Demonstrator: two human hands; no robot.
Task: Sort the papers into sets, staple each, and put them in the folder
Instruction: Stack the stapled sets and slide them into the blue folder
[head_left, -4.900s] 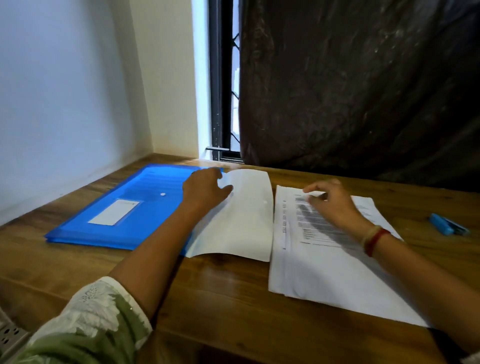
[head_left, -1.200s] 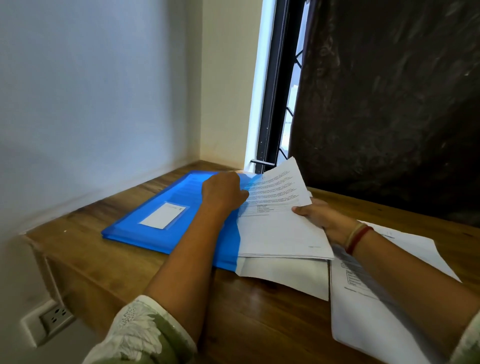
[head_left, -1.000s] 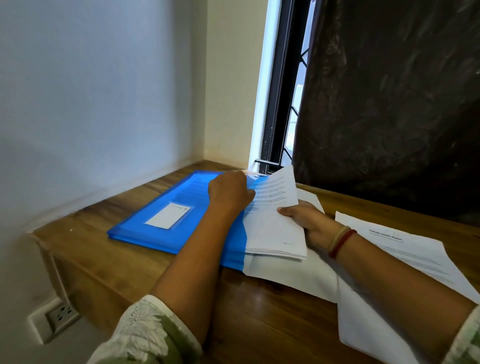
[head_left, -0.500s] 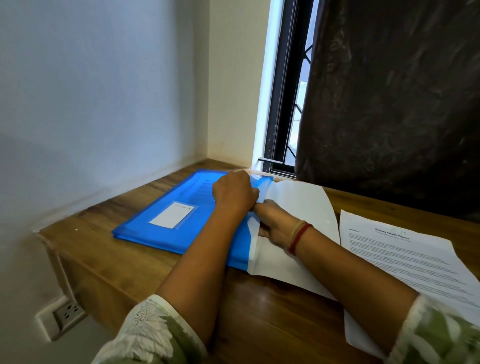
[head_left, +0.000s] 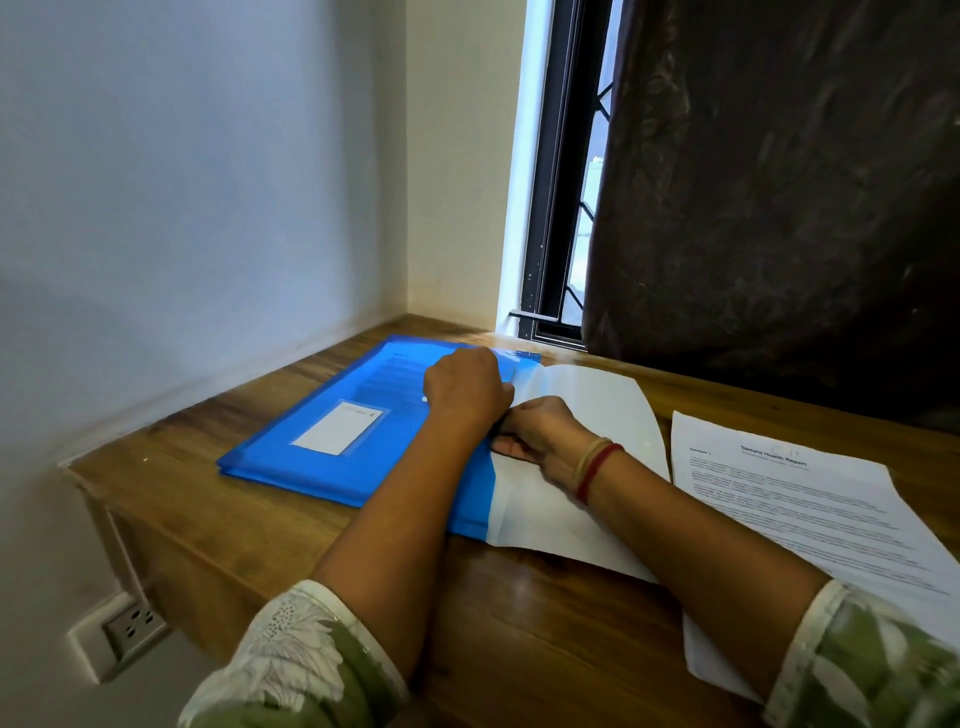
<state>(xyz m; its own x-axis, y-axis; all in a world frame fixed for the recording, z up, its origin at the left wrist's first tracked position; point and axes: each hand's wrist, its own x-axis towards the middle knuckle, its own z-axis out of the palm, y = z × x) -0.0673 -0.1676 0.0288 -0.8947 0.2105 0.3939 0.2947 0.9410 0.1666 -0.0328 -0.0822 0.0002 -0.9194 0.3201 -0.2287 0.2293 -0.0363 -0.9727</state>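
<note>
A blue folder (head_left: 363, 415) lay on a wooden desk (head_left: 519, 623). The left hand (head_left: 467, 395) gripped its open right edge, fingers curled. The right hand (head_left: 540, 431) lay at that opening, fingers hidden, its grip impossible to tell. Printed papers (head_left: 805, 499) lay right of the folder.

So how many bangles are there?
2, both on the right wrist: a thin beige bangle nearer the right hand, a thin red bangle behind it. The left wrist, by the blue plastic folder, is bare.
</note>
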